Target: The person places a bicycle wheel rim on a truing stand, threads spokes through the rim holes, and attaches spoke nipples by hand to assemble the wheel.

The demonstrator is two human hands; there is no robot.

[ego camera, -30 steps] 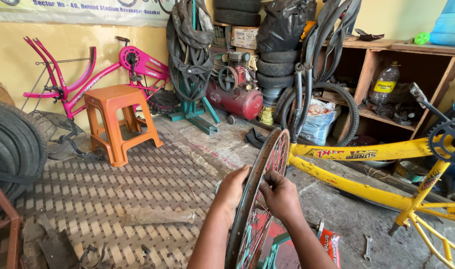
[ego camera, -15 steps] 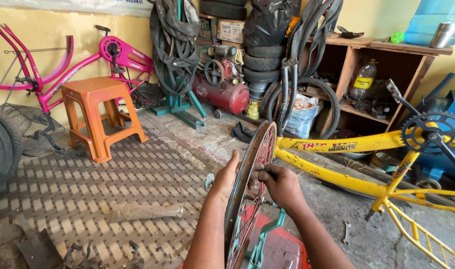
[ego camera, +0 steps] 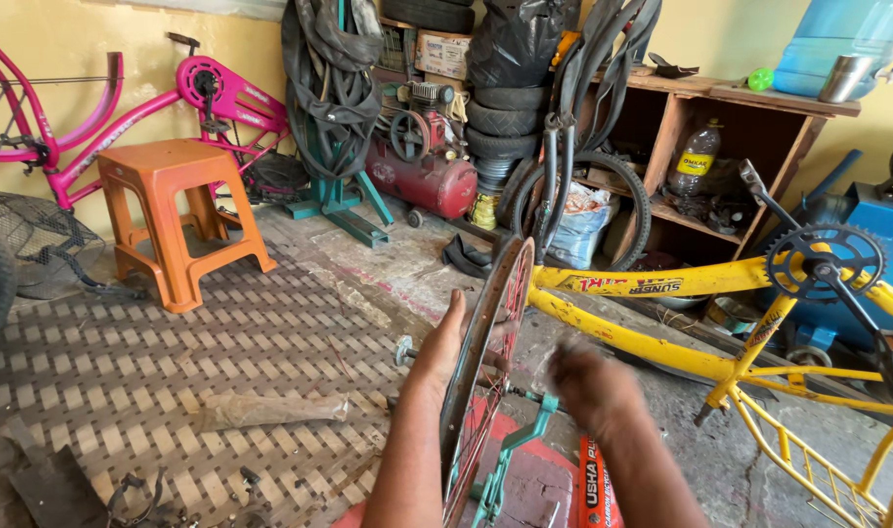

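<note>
A bicycle wheel rim [ego camera: 505, 293] with red spokes stands upright and edge-on at the centre, in a green truing stand [ego camera: 518, 448]. My left hand [ego camera: 436, 354] lies against the rim's left side, fingers stretched up along it and gripping its edge. My right hand [ego camera: 589, 383] is blurred with motion, just to the right of the rim and apart from it; nothing shows in it. The hub is hidden behind the rim and my left hand.
An upturned yellow bicycle frame [ego camera: 661, 344] with a black chainring [ego camera: 824, 260] lies at the right. An orange stool [ego camera: 177, 196], a pink bicycle [ego camera: 124, 112], a red compressor [ego camera: 427, 184], stacked tyres [ego camera: 510, 122] and a wooden shelf [ego camera: 749, 112] line the back. A checked mat [ego camera: 173, 372] covers the floor.
My right hand has come off the rim and swung to the right, now blurred. My left hand has stayed on the rim. The view has shifted a little.
</note>
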